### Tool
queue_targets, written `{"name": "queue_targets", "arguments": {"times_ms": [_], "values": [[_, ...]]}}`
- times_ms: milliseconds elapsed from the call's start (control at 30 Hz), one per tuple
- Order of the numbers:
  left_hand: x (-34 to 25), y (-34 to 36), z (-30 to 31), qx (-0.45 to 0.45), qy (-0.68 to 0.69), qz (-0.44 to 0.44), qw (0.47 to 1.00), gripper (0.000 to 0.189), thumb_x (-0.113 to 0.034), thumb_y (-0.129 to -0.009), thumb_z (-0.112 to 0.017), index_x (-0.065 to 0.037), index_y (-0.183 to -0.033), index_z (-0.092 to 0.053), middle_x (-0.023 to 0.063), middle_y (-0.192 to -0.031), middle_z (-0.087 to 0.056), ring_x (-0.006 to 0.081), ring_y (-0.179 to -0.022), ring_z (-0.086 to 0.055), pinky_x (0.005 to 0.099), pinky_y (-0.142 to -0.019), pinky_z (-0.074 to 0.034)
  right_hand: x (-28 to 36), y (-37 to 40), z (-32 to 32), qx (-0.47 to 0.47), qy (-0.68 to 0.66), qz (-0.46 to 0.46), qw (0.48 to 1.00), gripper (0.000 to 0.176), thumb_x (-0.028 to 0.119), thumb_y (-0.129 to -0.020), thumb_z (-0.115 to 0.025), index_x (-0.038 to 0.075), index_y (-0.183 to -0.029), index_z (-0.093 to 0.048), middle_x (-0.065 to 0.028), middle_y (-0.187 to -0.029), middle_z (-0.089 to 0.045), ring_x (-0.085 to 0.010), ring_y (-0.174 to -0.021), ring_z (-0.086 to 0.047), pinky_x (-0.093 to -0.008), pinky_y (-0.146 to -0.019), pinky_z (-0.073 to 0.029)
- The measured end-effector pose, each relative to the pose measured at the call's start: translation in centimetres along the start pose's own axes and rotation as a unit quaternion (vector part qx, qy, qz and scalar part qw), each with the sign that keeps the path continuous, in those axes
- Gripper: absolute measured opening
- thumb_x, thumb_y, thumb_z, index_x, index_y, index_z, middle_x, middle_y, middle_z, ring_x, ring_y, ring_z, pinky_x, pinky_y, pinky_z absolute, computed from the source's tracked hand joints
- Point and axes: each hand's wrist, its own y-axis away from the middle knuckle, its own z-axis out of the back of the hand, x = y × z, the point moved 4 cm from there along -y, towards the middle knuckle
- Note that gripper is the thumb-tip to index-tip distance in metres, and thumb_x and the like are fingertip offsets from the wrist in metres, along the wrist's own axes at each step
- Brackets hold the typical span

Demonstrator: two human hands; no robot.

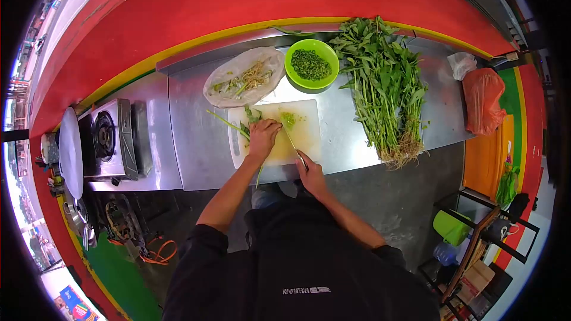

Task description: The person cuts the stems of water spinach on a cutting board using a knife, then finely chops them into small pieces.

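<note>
A white cutting board (308, 134) lies near the front of the metal counter. On it, my left hand (263, 138) is closed on green stems (254, 114), whose leafy ends show beyond my fingers. My right hand (310, 173) grips the handle of a knife (291, 138). Its blade slants up over the board, its tip close to my left fingertips. A small pile of chopped greens (288, 120) lies at the blade's far end. One long stalk (223, 121) sticks out past the board's left edge. Behind the board stands a lime-green bowl (316, 86) of chopped greens.
A plastic bag (221, 96) with root trimmings sits behind the board to the left. A large leafy bunch (385, 92) with roots hanging at the counter's front edge lies to the right. Farther right are an orange bag (483, 101) and, far left, a gas stove (110, 137).
</note>
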Motion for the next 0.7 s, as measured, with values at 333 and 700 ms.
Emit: {"name": "queue_targets", "arguments": {"times_ms": [333,700], "values": [[0.4,0.4,-0.2,0.003,0.009,-0.001,1.0,0.011,-0.018,-0.09,-0.074,-0.012,-0.098,-0.078,0.0002,-0.099,-0.071,0.0219,-0.095,-0.065,0.0387,-0.087,-0.041,0.5,-1.6,-0.6,0.019,-0.013,-0.05,0.998,0.04,0.027,-0.103,-0.058,0.009,-0.138,-0.061,-0.0327,-0.106,-0.069,-0.0501,-0.1,-0.067,-0.0521,-0.086,-0.054],[0.1,0.8,0.0,-0.008,0.0,-0.004,1.0,0.013,-0.016,-0.089,-0.074,-0.013,-0.101,-0.079,0.0008,-0.1,-0.072,0.0223,-0.095,-0.065,0.0385,-0.086,-0.041,0.1,-1.7,-0.5,0.013,0.0,-0.004,1.0,0.041,0.026,-0.103,-0.059,0.004,-0.137,-0.061,-0.0331,-0.106,-0.069,-0.0494,-0.101,-0.067,-0.0513,-0.086,-0.055]]}}
